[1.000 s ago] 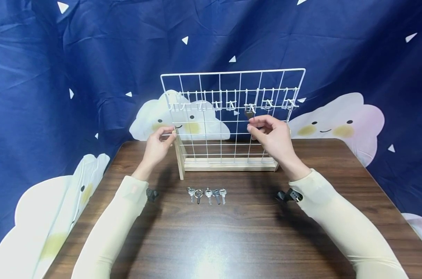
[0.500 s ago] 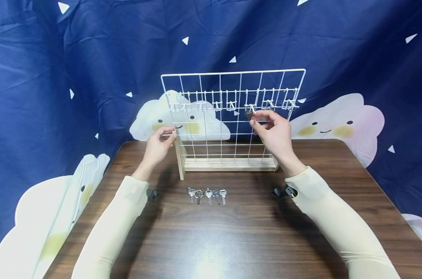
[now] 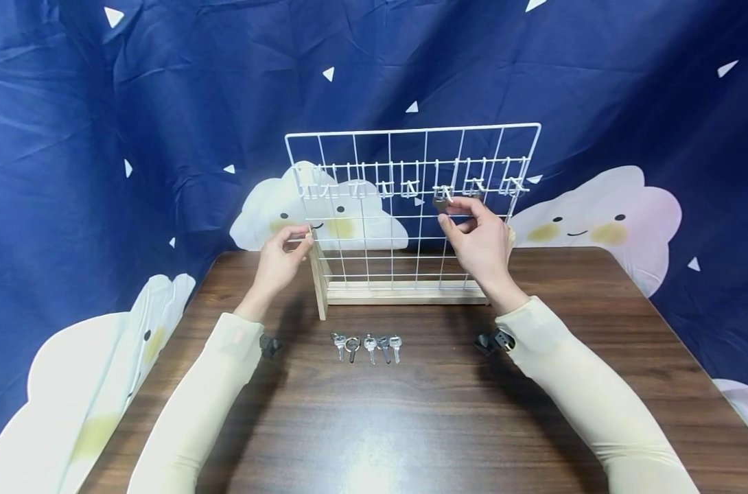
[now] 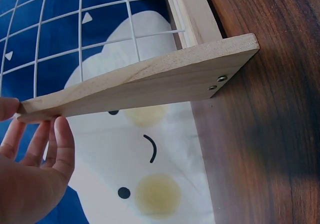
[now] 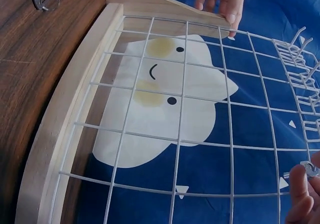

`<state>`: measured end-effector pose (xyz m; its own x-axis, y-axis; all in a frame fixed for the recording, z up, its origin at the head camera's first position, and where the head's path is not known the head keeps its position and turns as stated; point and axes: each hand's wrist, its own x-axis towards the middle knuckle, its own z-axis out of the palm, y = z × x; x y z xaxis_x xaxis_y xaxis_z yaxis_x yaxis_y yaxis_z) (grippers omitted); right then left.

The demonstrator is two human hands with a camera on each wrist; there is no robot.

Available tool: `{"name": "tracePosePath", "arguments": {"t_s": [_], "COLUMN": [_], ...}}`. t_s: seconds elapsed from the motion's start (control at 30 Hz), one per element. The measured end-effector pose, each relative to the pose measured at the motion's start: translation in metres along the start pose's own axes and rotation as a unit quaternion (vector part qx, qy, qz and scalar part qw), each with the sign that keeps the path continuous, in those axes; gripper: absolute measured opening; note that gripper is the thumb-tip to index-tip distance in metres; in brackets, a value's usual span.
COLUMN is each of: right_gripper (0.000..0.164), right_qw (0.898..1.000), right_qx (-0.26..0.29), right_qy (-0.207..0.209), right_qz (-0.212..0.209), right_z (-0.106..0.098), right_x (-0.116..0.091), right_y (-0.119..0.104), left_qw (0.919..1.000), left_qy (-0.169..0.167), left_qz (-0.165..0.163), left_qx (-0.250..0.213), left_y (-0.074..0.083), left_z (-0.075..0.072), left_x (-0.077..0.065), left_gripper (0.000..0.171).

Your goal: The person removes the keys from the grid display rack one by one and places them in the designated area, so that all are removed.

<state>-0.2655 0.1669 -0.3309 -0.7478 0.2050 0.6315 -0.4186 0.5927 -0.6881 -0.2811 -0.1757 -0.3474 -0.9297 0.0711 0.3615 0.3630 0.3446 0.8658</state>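
My left hand [image 3: 278, 257] grips the upper end of the wooden side support [image 4: 135, 86] of a white wire grid rack [image 3: 405, 237], thumb on one side and fingers on the other in the left wrist view. My right hand [image 3: 482, 243] pinches a key [image 3: 440, 204] between thumb and fingertips, just below a white hook [image 3: 446, 191] on the grid. Only a small silvery part of this key shows beside the fingers in the right wrist view. On the table in front of the rack, several keys [image 3: 370, 348] with rings lie in a row.
More white wire hooks [image 3: 409, 186] line the upper part of the grid. A wooden crossbar [image 3: 405, 296] runs along the rack's base on the dark wooden table [image 3: 411, 412]. Behind it hangs a blue curtain [image 3: 226, 82] with cloud faces.
My right hand and forearm have shifted slightly left, and the pinched key has turned a little below the hook. The left hand, the rack and the keys on the table have stayed put.
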Motion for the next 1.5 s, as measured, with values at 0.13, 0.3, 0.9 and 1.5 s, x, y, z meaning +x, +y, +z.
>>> {"name": "tracePosePath", "arguments": {"t_s": [0.13, 0.3, 0.9, 1.5], "right_gripper": [0.032, 0.031, 0.029, 0.027], "right_qw": [0.999, 0.994, 0.979, 0.977], "right_qx": [0.030, 0.104, 0.199, 0.206], "right_qy": [0.009, 0.009, 0.026, 0.033], "right_qz": [0.002, 0.017, 0.045, 0.054], "right_z": [0.004, 0.009, 0.017, 0.019], "right_x": [0.002, 0.004, 0.003, 0.005], "right_y": [-0.001, -0.003, -0.005, -0.010], "left_qw": [1.0000, 1.0000, 1.0000, 1.0000], "left_qy": [-0.001, 0.001, -0.003, -0.002], "left_qz": [-0.002, 0.005, -0.004, -0.001], "left_qx": [0.003, 0.004, 0.005, -0.003], "left_y": [-0.001, -0.001, 0.001, 0.000], "left_z": [0.000, 0.000, 0.000, -0.001], "left_x": [0.001, 0.001, 0.000, -0.001], "left_gripper": [0.033, 0.034, 0.035, 0.035]}}
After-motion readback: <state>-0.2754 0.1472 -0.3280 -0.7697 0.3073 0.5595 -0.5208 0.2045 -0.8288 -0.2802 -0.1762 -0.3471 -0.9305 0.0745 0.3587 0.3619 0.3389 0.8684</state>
